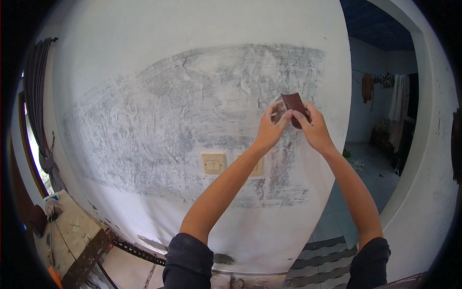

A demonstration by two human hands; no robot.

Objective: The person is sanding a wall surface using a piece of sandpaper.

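Observation:
A piece of reddish-brown sandpaper (pixel 293 103), somewhat curved, is held up in front of the wall by both hands. My left hand (pixel 275 121) grips its left side, thumb on the front near the middle. On the right side my right hand (pixel 313 123) pinches it, its thumb close to the left one. Behind them is a white wall (pixel 162 119) with a broad grey, rough patch of filler. Two cream switch plates sit in that patch below the hands; the left one (pixel 213 163) shows fully, and my left forearm partly covers the right one (pixel 257 166).
To the right, a doorway opens on a room with hanging cloths (pixel 397 104) and a tiled floor (pixel 335 224). A worn, stained table (pixel 74 225) stands at lower left, with a cord and a wrapped item on it. A grey curtain (pixel 38 97) hangs at far left.

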